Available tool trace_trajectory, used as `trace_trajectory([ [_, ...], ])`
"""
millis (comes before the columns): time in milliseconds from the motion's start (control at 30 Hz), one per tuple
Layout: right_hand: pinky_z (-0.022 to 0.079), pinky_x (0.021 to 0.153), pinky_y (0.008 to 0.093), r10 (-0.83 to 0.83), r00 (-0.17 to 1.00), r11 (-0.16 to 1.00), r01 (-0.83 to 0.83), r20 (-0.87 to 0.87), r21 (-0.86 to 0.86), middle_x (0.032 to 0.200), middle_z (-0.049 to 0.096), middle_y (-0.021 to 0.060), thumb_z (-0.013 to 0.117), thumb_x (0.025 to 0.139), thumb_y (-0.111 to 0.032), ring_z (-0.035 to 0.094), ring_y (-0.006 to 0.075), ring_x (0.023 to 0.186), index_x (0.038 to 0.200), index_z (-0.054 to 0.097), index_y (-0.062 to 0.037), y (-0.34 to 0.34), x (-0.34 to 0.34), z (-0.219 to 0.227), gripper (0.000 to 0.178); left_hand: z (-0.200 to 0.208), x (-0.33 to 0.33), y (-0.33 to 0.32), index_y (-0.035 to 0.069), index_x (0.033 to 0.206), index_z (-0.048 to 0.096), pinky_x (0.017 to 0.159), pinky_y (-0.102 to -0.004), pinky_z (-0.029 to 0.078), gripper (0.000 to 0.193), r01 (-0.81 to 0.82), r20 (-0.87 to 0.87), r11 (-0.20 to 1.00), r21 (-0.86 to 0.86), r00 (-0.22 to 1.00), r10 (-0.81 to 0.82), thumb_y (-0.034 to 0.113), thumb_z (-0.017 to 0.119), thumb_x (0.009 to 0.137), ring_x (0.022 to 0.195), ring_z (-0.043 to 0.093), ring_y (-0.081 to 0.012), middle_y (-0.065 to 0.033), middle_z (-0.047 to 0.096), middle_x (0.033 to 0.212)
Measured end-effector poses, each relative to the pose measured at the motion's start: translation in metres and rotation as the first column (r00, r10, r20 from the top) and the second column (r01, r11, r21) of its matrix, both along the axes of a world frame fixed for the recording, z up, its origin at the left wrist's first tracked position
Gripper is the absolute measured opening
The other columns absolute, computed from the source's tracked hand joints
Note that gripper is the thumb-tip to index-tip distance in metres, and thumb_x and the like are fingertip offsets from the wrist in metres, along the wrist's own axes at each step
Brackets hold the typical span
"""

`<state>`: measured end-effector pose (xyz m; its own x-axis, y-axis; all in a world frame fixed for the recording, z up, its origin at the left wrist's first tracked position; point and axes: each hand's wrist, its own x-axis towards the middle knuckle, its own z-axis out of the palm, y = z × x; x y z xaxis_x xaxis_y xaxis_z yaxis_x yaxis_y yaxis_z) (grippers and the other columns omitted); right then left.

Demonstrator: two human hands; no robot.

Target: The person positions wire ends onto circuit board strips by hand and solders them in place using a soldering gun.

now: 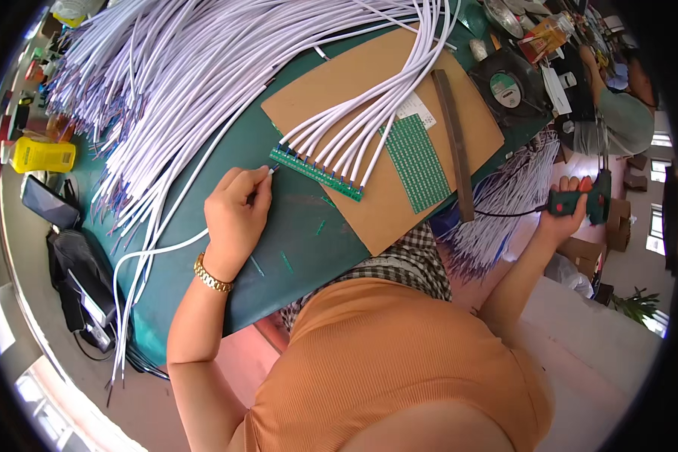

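My left hand (pixel 237 215), with a gold watch band at its wrist, pinches the end of a white cable (pixel 181 245). Its bare wire tip is close to the left end of a narrow green circuit board strip (pixel 316 173); I cannot tell if they touch. Several white cables (pixel 354 120) are attached along that strip, which lies across the edge of a brown cardboard sheet (pixel 369 230). Out to the right, away from the table, my right hand (pixel 563 215) grips a dark green pistol-shaped corded tool (pixel 580 203) with red parts.
A big bundle of white cables (pixel 181 83) covers the far left of the green table (pixel 279 294). On the cardboard lie a green board panel (pixel 416 166) and a dark bar (pixel 453 143). A black spool (pixel 508 90) stands at right. Another person (pixel 627 117) sits far right.
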<state>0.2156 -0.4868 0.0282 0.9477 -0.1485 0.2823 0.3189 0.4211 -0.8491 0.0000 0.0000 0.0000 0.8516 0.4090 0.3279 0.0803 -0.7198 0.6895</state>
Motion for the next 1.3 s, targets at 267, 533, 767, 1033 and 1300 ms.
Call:
trace_trajectory([
  [267, 0.043, 0.067, 0.0321, 0.117, 0.988, 0.967, -0.09, 0.104, -0.236, 0.087, 0.046, 0.0086, 0.053, 0.087, -0.006, 0.046, 0.0175, 0.075, 0.129, 0.04, -0.0026, 0.115, -0.075, 0.029, 0.044, 0.011, -0.001, -0.001, -0.003, 0.079, 0.059, 0.053, -0.027, 0.046, 0.008, -0.031, -0.031, 0.999, -0.024, 0.999, 0.03, -0.001, 0.068, 0.078, 0.057, 0.058, -0.0186, -0.0108, 0.056, 0.07],
  [533, 0.045, 0.066, 0.0295, 0.58, 0.805, 0.807, -0.589, -0.124, -0.051, 0.085, 0.048, 0.0068, 0.06, 0.083, -0.008, 0.048, 0.0155, 0.075, 0.13, 0.036, -0.0039, 0.215, -0.124, 0.029, 0.053, 0.005, 0.008, -0.002, -0.002, 0.078, 0.06, 0.053, -0.0268, 0.047, 0.008, -0.097, -0.014, 0.995, -0.007, 0.995, 0.097, 0.0, 0.067, 0.078, 0.059, 0.061, -0.02, -0.0114, 0.06, 0.072],
  [767, 0.049, 0.069, 0.0318, 0.76, 0.608, 0.358, -0.687, -0.231, -0.632, 0.085, 0.052, 0.0065, 0.058, 0.084, -0.002, 0.053, 0.0131, 0.075, 0.118, 0.044, -0.0002, 0.231, -0.119, -0.007, 0.037, 0.008, 0.011, -0.004, 0.001, 0.078, 0.058, 0.052, -0.0301, 0.047, 0.008, -0.1, -0.11, 0.992, 0.076, 0.988, 0.108, 0.003, 0.066, 0.078, 0.059, 0.061, -0.022, -0.0098, 0.061, 0.073],
  [1033, 0.049, 0.063, 0.0287, 0.762, 0.551, 0.306, -0.769, -0.34, -0.561, 0.081, 0.056, 0.0059, 0.057, 0.085, 0.001, 0.055, 0.0118, 0.068, 0.121, 0.046, 0.0019, 0.234, -0.128, -0.005, 0.037, 0.004, 0.009, -0.004, 0.004, 0.076, 0.056, 0.049, -0.0323, 0.046, 0.011, -0.096, -0.114, 0.987, 0.129, 0.987, 0.111, 0.005, 0.067, 0.077, 0.055, 0.06, -0.0242, -0.0083, 0.06, 0.071],
  [1300, 0.049, 0.062, 0.0275, 0.751, 0.609, 0.196, -0.575, -0.256, -0.795, 0.078, 0.057, 0.0055, 0.058, 0.085, -0.001, 0.056, 0.0116, 0.068, 0.11, 0.053, 0.0025, 0.234, -0.124, 0.0, 0.026, 0.002, 0.008, -0.004, 0.005, 0.078, 0.054, 0.047, -0.0331, 0.044, 0.013, -0.088, -0.105, 0.981, 0.175, 0.989, 0.107, 0.004, 0.067, 0.076, 0.053, 0.058, -0.0242, -0.0082, 0.06, 0.07],
])
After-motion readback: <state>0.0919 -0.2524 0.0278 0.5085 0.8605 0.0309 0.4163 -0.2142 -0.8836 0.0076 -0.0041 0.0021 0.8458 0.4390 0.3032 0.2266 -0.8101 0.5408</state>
